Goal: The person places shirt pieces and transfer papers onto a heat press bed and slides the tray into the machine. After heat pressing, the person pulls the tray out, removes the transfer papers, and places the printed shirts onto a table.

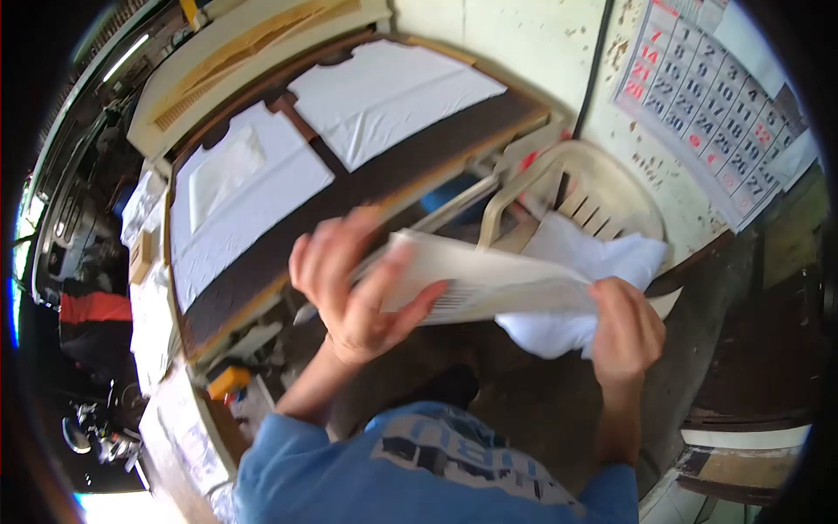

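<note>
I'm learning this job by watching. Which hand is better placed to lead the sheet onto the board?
Left, I'd say: the left hand is at the end of the sheet nearer the board, though its grip is blurred; the right hand pinches the far end, nearer the chair.

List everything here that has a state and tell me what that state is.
Left hand: fingers spread, blurred, against the sheet
Right hand: closed on the sheet's end
White sheet: raised between the hands
Near-left cloth panel: spread flat, pale rectangle on top
Far-right cloth panel: spread flat, slightly wrinkled
White cloth: crumpled, on the chair
Calendar: hanging
</note>
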Tool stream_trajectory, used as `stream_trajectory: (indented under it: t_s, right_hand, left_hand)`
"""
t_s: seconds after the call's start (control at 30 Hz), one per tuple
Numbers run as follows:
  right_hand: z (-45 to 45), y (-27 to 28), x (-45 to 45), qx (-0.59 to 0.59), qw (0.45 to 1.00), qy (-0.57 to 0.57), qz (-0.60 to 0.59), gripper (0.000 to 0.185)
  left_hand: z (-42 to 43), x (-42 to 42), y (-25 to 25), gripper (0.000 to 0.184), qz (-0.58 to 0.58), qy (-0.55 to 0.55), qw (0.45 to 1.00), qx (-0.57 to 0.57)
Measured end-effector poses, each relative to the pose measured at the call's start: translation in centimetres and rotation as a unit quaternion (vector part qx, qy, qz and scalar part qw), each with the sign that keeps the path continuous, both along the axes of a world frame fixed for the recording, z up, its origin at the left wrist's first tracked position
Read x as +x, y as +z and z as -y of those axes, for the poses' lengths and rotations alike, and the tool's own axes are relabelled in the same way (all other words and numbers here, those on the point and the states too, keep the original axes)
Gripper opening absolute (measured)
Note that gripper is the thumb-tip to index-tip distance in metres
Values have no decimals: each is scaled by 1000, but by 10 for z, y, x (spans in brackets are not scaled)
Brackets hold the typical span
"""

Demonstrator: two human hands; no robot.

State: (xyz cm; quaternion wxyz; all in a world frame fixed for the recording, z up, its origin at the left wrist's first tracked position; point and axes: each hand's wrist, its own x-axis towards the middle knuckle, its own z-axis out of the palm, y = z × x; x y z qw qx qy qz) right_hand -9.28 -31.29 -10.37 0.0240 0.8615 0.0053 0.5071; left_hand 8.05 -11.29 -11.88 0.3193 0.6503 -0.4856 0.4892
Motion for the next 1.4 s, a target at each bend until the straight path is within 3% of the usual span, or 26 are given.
stream_trajectory:
  t_s: [0.03, 0.13, 0.23, 0.33, 0.37, 0.43, 0.5, 0.67, 0.77, 0.8, 0.83, 0.9, 0.93, 0.97, 1.03, 1.07, 1.2, 1.23, 1.3, 1.4]
  right_hand:
    - [22, 9, 4, 52, 998, -14, 16, 8]
    - [70, 29, -2, 252, 964, -88, -11, 5]
    - [116, 52, 19, 366, 928, -72, 10, 7]
    - [155, 55, 46, 423, 904, -19, 49, 10]
    - [165, 54, 52, 431, 900, 4, 56, 12]
    - [178, 52, 63, 443, 896, 2, 37, 15]
    - [187, 46, 76, 481, 876, 0, 42, 16]
    - [209, 42, 105, 504, 862, 48, 31, 19]
    - [215, 45, 135, 564, 816, 130, 11, 19]
    - [212, 53, 141, 614, 767, 175, -67, 29]
    - [201, 59, 148, 613, 761, 194, -86, 29]
    - [181, 64, 160, 562, 734, 284, -255, 47]
    - [179, 59, 169, 518, 743, 291, -309, 58]
    - [176, 60, 180, 511, 738, 306, -317, 58]
    - [172, 63, 201, 556, 674, 340, -349, 56]
    - [176, 65, 212, 549, 671, 351, -355, 56]
    - [196, 69, 270, 599, 604, 368, -375, 56]
    - [202, 66, 288, 593, 602, 379, -377, 56]
    - [216, 59, 325, 582, 595, 383, -401, 56]
    - [243, 47, 404, 557, 626, 406, -365, 52]
  left_hand:
    - [22, 13, -3, 65, -35, 26, 996, -79]
    - [68, 39, -20, 81, -239, -19, 966, -95]
    - [116, 53, -42, 83, -438, -140, 880, -123]
    - [155, 50, -69, 75, -665, -259, 675, -187]
    - [163, 48, -73, 75, -669, -261, 670, -188]
    - [173, 53, -90, 69, -781, -357, 490, -153]
    - [171, 58, -112, 61, -854, -359, 370, -65]
    - [146, 55, -78, 56, -843, -362, 378, -120]
    - [117, 59, -58, 57, -826, -314, 443, -152]
    - [108, 63, -54, 60, -789, -297, 504, -187]
    - [101, 67, -50, 63, -749, -275, 562, -220]
    - [87, 81, -44, 62, -645, -226, 665, -301]
    - [77, 85, -36, 62, -627, -195, 686, -313]
    - [69, 88, -25, 63, -609, -164, 706, -323]
    - [62, 97, -10, 60, -572, -160, 725, -350]
    - [58, 104, -8, 46, -551, -129, 750, -342]
    - [53, 136, 8, 28, -563, -87, 736, -366]
    - [57, 148, 14, 28, -554, -81, 741, -370]
    - [63, 177, 25, 36, -630, -121, 693, -329]
    - [67, 255, 24, 43, -679, -97, 698, -207]
